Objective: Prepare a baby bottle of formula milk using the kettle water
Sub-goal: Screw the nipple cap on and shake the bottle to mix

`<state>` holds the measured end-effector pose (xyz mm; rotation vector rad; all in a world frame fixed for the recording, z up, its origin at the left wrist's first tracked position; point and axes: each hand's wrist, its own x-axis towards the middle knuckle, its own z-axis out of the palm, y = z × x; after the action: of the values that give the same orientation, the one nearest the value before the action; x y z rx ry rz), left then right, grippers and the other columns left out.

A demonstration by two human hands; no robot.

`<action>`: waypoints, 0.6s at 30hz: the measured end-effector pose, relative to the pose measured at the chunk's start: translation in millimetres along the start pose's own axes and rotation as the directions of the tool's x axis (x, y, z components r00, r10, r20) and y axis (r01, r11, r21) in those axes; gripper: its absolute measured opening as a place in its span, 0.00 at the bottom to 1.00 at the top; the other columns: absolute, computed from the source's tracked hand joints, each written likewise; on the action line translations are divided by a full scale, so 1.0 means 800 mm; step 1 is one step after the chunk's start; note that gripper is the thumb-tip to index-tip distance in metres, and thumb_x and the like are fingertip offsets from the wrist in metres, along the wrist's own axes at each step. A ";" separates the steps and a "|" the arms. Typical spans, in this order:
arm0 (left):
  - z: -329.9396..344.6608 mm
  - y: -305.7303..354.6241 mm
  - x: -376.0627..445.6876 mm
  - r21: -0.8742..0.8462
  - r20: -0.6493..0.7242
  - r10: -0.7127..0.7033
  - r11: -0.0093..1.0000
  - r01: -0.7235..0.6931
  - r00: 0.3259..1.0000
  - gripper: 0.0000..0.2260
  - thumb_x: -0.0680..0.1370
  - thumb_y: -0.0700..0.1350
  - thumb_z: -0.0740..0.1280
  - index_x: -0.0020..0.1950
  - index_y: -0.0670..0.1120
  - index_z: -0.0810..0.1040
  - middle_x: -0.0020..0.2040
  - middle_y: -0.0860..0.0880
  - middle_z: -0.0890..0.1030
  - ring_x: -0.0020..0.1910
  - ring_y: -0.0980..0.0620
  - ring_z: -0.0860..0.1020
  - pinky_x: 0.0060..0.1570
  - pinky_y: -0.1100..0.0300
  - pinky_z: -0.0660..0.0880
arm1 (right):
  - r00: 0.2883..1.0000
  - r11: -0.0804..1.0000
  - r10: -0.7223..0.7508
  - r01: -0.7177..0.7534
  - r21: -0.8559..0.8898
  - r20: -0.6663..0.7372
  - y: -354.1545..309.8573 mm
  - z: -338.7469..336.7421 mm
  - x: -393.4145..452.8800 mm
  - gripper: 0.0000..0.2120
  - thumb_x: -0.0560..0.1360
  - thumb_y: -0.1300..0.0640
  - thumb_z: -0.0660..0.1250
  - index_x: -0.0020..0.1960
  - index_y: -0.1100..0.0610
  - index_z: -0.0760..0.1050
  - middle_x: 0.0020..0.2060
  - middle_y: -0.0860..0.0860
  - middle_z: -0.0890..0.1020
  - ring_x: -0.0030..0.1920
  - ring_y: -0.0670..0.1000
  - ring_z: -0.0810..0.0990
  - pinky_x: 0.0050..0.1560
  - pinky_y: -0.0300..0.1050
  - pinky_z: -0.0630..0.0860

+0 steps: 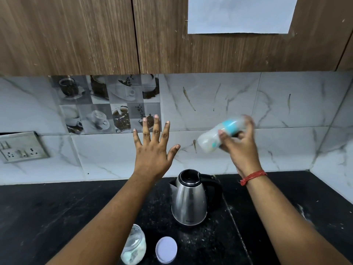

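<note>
- Up by the tiled wall, the right hand (241, 144) grips the blurred baby bottle (219, 133), tilted above the kettle (189, 197).
- Left hand (152, 152) hovers empty, fingers spread wide.
- Open jar (134, 245) and lid (166, 249) sit on the black counter (57, 217).

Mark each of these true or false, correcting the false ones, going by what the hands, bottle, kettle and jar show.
1. The right hand grips the baby bottle. True.
2. The left hand holds the kettle. False: it is raised with fingers spread, holding nothing.
3. The jar has its lid screwed on. False: the lid lies on the counter beside the open jar.
4. The kettle stands upright on the counter. True.
5. The bottle is held upright. False: it is tilted and motion-blurred.
</note>
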<state>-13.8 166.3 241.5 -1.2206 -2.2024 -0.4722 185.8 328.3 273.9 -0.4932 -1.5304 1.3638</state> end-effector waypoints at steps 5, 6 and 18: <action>0.000 0.003 0.001 -0.012 -0.001 0.003 1.000 -0.003 1.000 0.34 0.81 0.69 0.34 0.83 0.54 0.35 0.84 0.46 0.34 0.82 0.39 0.35 0.78 0.30 0.43 | 0.993 0.996 -0.079 0.074 -0.055 -0.084 0.002 0.004 -0.006 0.35 0.72 0.55 0.78 0.71 0.38 0.64 0.53 0.51 0.80 0.53 0.53 0.85 0.49 0.53 0.85; 0.000 0.004 0.001 -0.010 -0.001 0.002 1.000 -0.002 1.000 0.34 0.81 0.69 0.34 0.83 0.54 0.35 0.84 0.46 0.34 0.82 0.39 0.34 0.78 0.30 0.43 | 0.994 0.997 -0.069 0.067 -0.027 -0.087 0.002 0.002 -0.003 0.35 0.73 0.57 0.77 0.72 0.39 0.63 0.54 0.52 0.80 0.54 0.53 0.85 0.49 0.53 0.85; 0.002 0.004 0.004 0.001 0.006 0.020 1.000 -0.020 1.000 0.34 0.81 0.69 0.34 0.83 0.54 0.36 0.84 0.44 0.36 0.82 0.38 0.35 0.77 0.30 0.44 | 0.998 0.991 -0.054 0.052 -0.124 -0.014 0.009 0.005 -0.002 0.37 0.70 0.54 0.79 0.72 0.38 0.64 0.53 0.53 0.81 0.52 0.55 0.86 0.50 0.56 0.85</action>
<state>-12.9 170.7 242.2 -1.2438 -2.1935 -0.4598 180.8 326.8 266.9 -0.5353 -1.6095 1.2265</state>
